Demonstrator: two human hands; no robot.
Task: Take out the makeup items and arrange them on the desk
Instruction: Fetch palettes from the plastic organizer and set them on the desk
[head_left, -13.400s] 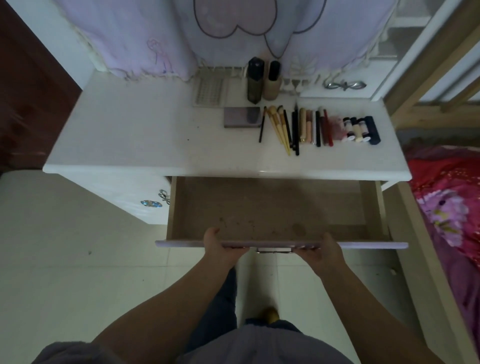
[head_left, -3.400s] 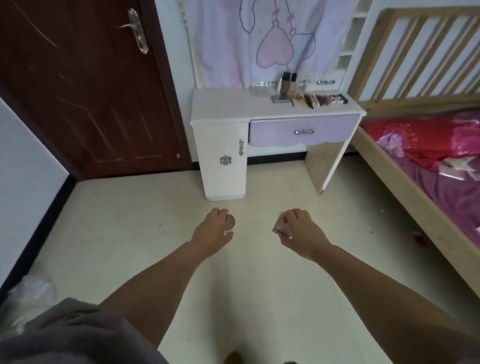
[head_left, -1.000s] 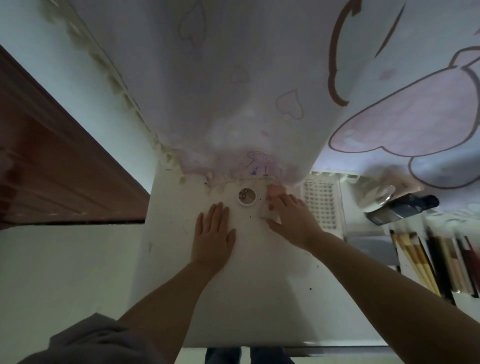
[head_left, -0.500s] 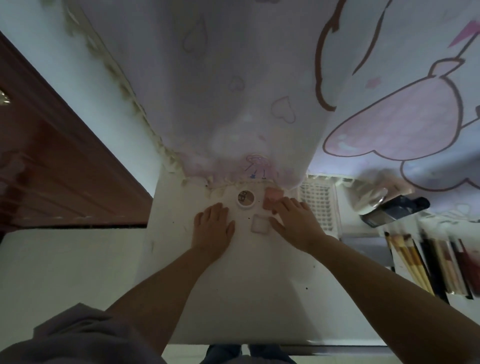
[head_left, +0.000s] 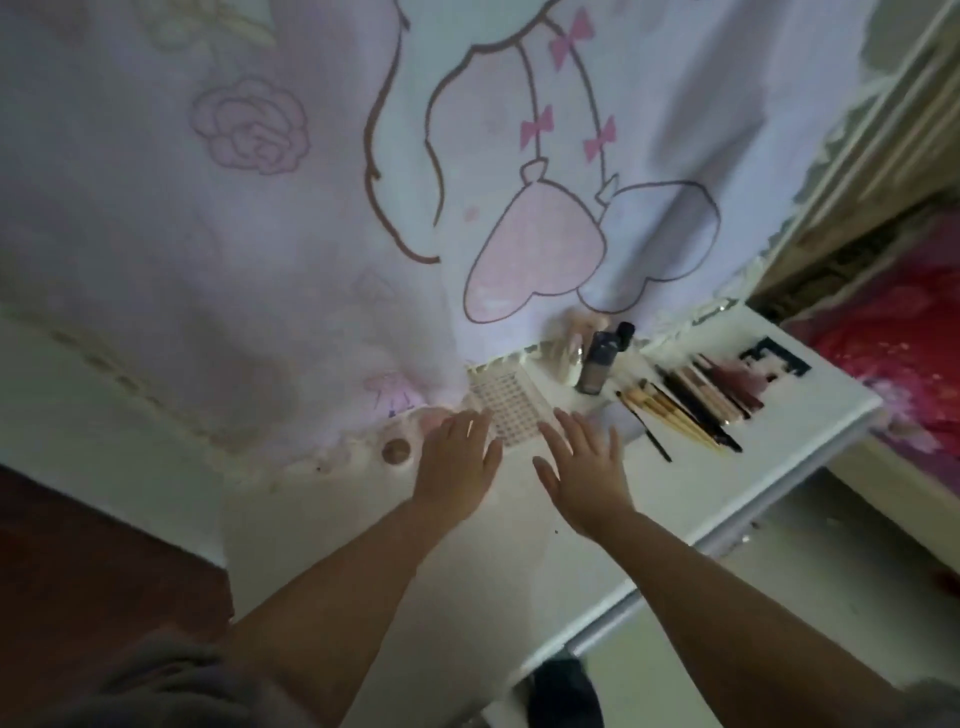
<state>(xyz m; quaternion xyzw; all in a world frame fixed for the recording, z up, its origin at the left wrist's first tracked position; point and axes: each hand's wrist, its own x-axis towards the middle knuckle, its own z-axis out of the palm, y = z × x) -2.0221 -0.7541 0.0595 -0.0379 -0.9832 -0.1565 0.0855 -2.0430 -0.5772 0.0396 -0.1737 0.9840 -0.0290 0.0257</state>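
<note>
Both hands have let go of the small items and lifted. The left hand (head_left: 460, 467) and right hand (head_left: 584, 475) hover flat, fingers spread, holding nothing. A round compact (head_left: 396, 451) sits near the counter's (head_left: 701, 483) back edge; a gridded palette (head_left: 506, 413) lies between the fingertips; brushes and pencils (head_left: 691, 402) line the right end.

A pale lilac curtain (head_left: 291, 218) printed with hearts, bows and a rose hangs behind the white surface (head_left: 426, 571); a dark brown door (head_left: 93, 571) shows near left; a red floral bed (head_left: 904, 364) lies right; pale floor (head_left: 810, 613) below; light is dim.
</note>
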